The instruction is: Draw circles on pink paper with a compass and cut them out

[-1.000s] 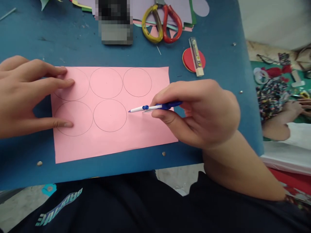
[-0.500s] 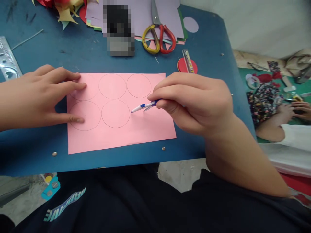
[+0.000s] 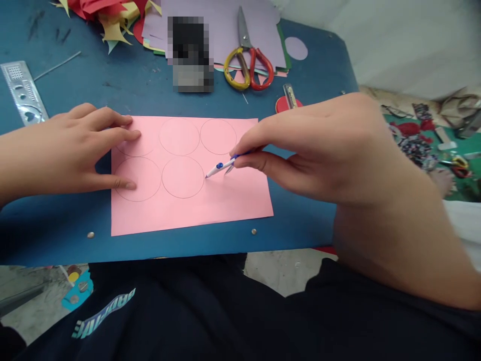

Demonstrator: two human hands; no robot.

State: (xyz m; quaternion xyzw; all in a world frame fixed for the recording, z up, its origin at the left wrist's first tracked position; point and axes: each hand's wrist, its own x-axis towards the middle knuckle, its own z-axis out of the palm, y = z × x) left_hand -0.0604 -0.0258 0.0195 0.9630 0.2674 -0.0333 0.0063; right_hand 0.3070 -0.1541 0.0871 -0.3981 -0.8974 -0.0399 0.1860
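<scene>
A pink sheet of paper [image 3: 188, 215] lies on the blue table with several thin circles drawn on it, in two rows. My left hand [image 3: 86, 150] rests on its left edge, fingers spread and thumb and fingertips pressing the paper flat, partly covering two circles. Between thumb and fingers of my right hand [image 3: 311, 150] is a slim white and blue drawing compass [image 3: 221, 167], its top hidden by the fingers. One tip points down at the paper, just right of the lower middle circle. A second, short grey leg shows behind it.
Scissors [image 3: 248, 60] with yellow and red handles lie on stacked purple paper [image 3: 221, 30]. A blurred dark object [image 3: 190, 55] is beside them. A clear stencil ruler [image 3: 24, 95] lies left, paper scraps [image 3: 112, 25] behind, a red disc [image 3: 281, 104] near my right hand. Green surface with clutter at right.
My right wrist has turned and risen, and the hand now covers more of the red disc. The compass tip stays beside the same circle. The view has shifted slightly; my left hand keeps its hold on the paper.
</scene>
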